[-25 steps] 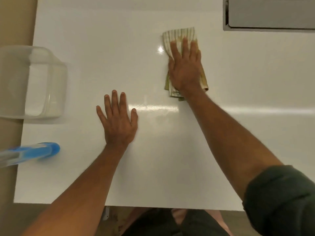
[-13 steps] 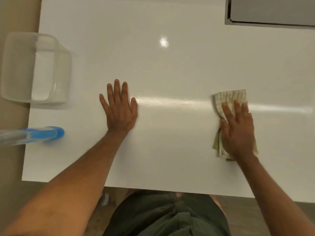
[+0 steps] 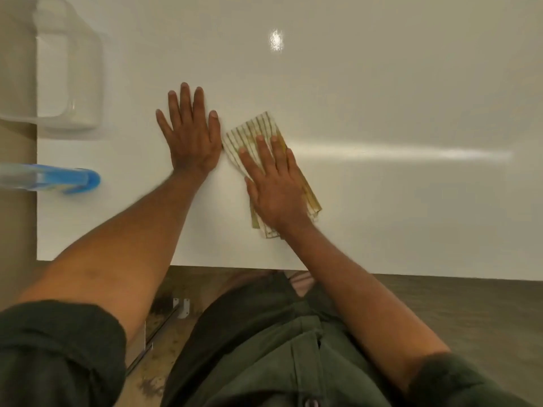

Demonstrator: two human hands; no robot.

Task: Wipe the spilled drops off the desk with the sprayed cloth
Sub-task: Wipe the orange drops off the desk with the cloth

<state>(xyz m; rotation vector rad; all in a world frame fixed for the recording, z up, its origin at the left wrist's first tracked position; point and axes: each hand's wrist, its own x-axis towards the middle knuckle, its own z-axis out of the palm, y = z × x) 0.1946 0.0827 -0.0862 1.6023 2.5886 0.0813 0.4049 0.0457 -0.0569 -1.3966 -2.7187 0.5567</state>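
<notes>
A folded cloth [image 3: 255, 131] with yellow-green stripes lies flat on the white desk [image 3: 382, 201], near the front edge. My right hand [image 3: 273, 183] presses flat on top of it, fingers spread and pointing away from me, covering most of the cloth. My left hand [image 3: 191, 133] rests palm-down on the bare desk just left of the cloth, its thumb almost touching the cloth's corner. No drops are visible on the glossy surface.
A clear plastic container [image 3: 55, 71] stands at the desk's far left corner. A blue-tipped spray bottle [image 3: 58, 179] lies at the left edge, below the container. The desk's front edge runs just above my lap.
My right hand has slid the cloth from the far middle of the desk to the right, then left until it sits beside my left hand. The left hand stayed planted.
</notes>
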